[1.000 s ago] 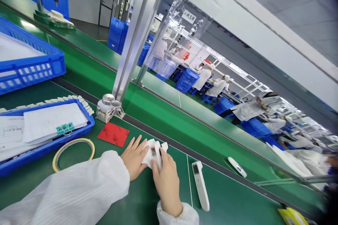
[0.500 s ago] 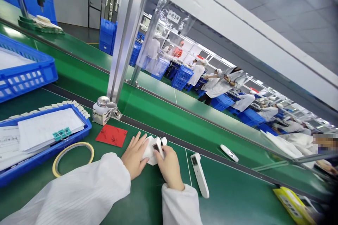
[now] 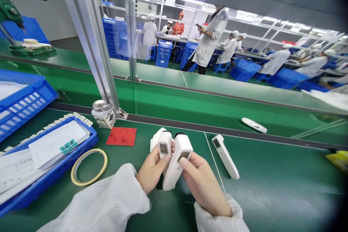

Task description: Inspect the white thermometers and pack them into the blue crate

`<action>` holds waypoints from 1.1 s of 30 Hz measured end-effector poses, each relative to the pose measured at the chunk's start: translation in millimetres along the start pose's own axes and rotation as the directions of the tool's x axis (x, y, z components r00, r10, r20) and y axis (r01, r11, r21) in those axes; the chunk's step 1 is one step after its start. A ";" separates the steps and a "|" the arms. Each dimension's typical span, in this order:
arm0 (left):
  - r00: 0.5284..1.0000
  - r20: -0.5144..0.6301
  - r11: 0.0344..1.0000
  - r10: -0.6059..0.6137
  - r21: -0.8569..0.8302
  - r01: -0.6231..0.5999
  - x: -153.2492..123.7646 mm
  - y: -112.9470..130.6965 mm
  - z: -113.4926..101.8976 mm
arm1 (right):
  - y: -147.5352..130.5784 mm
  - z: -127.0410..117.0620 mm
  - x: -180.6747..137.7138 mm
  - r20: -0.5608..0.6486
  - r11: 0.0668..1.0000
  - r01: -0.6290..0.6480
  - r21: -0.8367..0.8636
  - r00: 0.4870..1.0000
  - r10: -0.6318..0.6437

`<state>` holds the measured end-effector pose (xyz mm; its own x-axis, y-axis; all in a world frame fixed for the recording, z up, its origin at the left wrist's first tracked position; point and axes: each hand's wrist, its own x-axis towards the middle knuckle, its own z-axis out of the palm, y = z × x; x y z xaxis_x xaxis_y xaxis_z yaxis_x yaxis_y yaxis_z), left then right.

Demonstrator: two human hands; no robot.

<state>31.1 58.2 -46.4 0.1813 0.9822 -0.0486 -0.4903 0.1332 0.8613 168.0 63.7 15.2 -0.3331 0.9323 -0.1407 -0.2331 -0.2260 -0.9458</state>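
My left hand point(image 3: 152, 170) grips a white handheld device point(image 3: 165, 145) with a small display, and my right hand point(image 3: 202, 185) grips a similar, longer one point(image 3: 178, 161). The two devices stand side by side, touching, and the lower part of the left one is hidden behind the right one. Just behind them is a white piece point(image 3: 156, 140), mostly hidden. A third white device point(image 3: 225, 156) lies on the green mat point(image 3: 261, 177) to the right of my right hand. A red pad point(image 3: 121, 136) lies ahead of my hands.
To the left are a yellow tape roll point(image 3: 89, 167) and a blue tray point(image 3: 51, 163) holding papers. A bottle dispenser point(image 3: 103, 114) stands by an aluminium post point(image 3: 89, 40). Another white device point(image 3: 254, 125) lies on the green conveyor point(image 3: 217, 101). Co-workers in white coats stand beyond.
My hands have risen from the white item on the mat and now hold two devices upright side by side. The view has turned level, and the co-workers beyond have shifted.
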 end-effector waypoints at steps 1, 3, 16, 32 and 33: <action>1.000 -0.016 0.999 0.009 0.035 -0.008 -0.4 4.3 0.0 | -0.4 -0.5 -0.8 0.005 1.000 0.003 0.010 1.000 -0.003; 0.999 -0.031 0.996 0.029 0.089 -0.026 -1.5 14.0 -0.2 | -1.8 -3.5 -1.8 0.003 1.000 0.017 0.006 1.000 -0.017; 0.983 -0.009 0.864 0.184 0.478 -0.158 -16.7 35.5 -6.3 | -0.1 -7.8 -4.8 -0.039 0.863 0.247 -0.440 0.955 -0.294; 0.990 -0.010 0.855 0.140 0.505 -0.116 -23.7 53.8 -0.9 | 5.9 2.3 -7.1 -0.044 0.916 0.263 -0.302 0.956 -0.289; 0.994 -0.029 0.888 0.105 0.452 -0.080 -23.8 53.7 0.9 | 8.9 4.8 -6.3 -0.092 0.940 0.226 -0.256 0.962 -0.256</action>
<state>1.2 41.8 1.5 0.1039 0.9942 0.0269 -0.0648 -0.0202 0.9977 163.6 54.4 9.1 -0.1763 0.9811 0.0798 -0.0606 0.0701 -0.9957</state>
